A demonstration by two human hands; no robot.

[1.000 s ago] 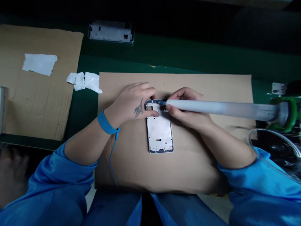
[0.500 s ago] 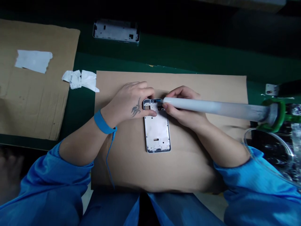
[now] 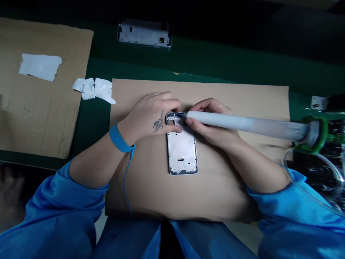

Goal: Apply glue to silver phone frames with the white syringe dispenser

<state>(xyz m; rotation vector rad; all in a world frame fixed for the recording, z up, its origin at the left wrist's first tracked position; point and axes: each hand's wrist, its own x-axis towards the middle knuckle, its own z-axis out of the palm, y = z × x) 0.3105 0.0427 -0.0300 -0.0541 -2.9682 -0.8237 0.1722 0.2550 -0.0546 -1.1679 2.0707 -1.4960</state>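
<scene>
One rectangular metal phone frame (image 3: 182, 154)

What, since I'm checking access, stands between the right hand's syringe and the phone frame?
Nothing visible: the syringe tip meets the top edge of the phone frame; the left hand sits beside it.

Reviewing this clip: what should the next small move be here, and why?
Probably ease the blue nozzle tip of the white syringe barrel a little along the top edge of the white, silver-rimmed phone frame. The right hand holds the barrel with its tip right at that edge, while the left hand pins the frame on the brown cardboard sheet.
</scene>
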